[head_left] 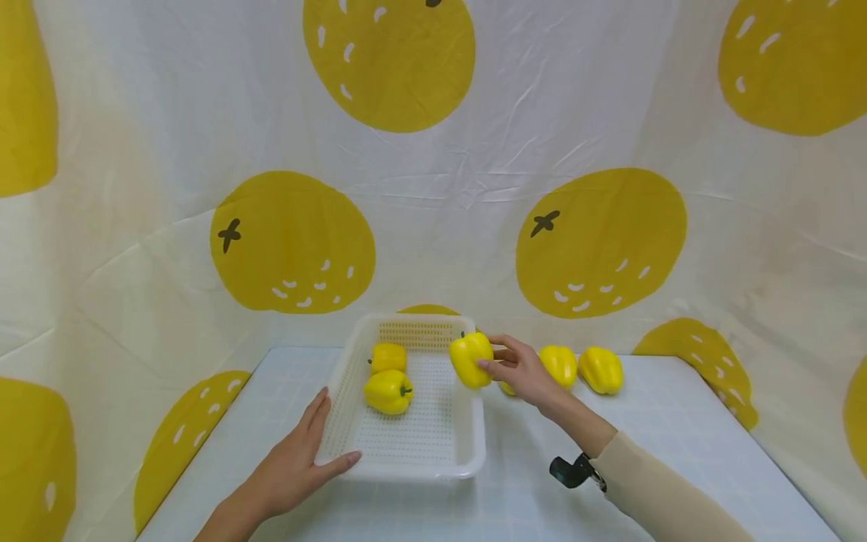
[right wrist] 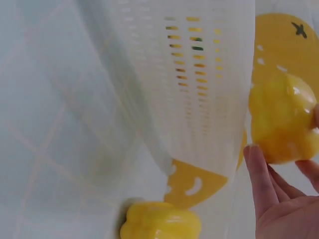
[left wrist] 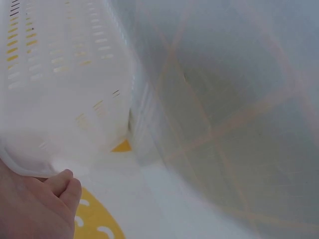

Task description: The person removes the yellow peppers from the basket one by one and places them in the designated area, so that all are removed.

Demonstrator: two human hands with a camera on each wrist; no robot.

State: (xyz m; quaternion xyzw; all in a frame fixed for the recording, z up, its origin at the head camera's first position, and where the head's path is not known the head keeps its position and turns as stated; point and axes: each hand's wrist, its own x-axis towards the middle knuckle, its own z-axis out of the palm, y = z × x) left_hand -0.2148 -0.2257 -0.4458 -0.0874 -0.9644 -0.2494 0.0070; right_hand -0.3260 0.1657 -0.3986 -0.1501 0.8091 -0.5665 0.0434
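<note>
Counting six peppers (head_left: 470, 359), one basket (head_left: 467, 444)

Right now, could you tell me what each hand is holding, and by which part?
The right hand pinches a yellow pepper by its side. The left hand holds nothing; it rests against the white basket.

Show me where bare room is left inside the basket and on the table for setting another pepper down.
Inside the white basket, the near half is bare; two yellow peppers crowd its far left. The right hand holds a pepper over the right rim. The table is bare near right; peppers crowd the far edge. The left hand blocks the basket's near-left corner.
</note>
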